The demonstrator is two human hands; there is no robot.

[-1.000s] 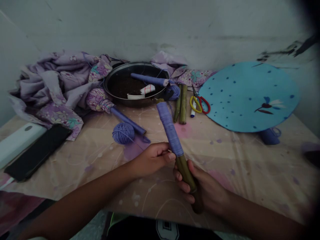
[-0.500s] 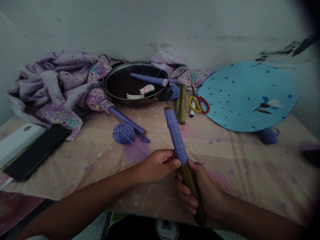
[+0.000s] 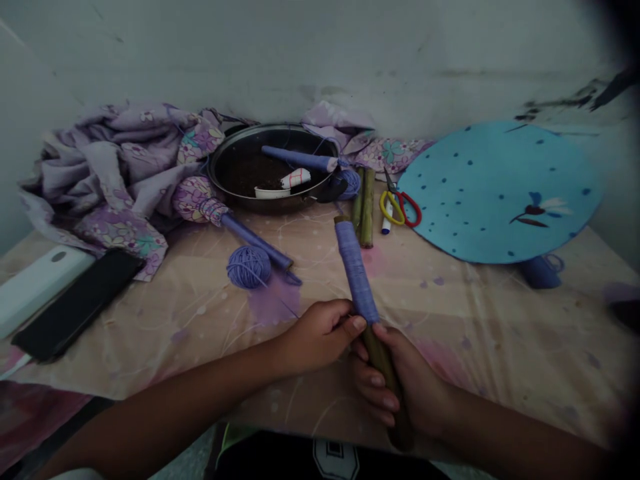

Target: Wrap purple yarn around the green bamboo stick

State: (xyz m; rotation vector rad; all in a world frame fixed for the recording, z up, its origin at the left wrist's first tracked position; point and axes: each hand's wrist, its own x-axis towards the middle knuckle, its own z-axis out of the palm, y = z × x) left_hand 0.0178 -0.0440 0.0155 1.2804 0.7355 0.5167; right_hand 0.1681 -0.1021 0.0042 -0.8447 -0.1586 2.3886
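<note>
A greenish-brown stick (image 3: pixel 377 350), its upper part wrapped in tight rows of purple yarn (image 3: pixel 356 270), slants up from my right hand (image 3: pixel 400 380). That hand is closed round the bare lower part, thumb just under the wrapped rows. My left hand (image 3: pixel 330 330) is closed at the lower edge of the wrapping, thumb and fingers pinching the yarn beside the stick. From the yarn ball (image 3: pixel 249 267) on the table, a thin strand runs toward my left hand. The pinched bit of yarn is mostly hidden by the fingers.
Behind are a dark pan (image 3: pixel 270 203) holding a wrapped stick, a cloth-headed stick (image 3: pixel 255 240), bare sticks (image 3: pixel 367 210), scissors (image 3: pixel 400 207) and a blue spotted disc (image 3: pixel 480 193). Bunched floral cloth (image 3: pixel 120 160) and a black phone (image 3: pixel 77 303) are at left.
The strand between the yarn ball and my left hand shows more plainly now. Both hands keep their hold; the view has shifted very slightly.
</note>
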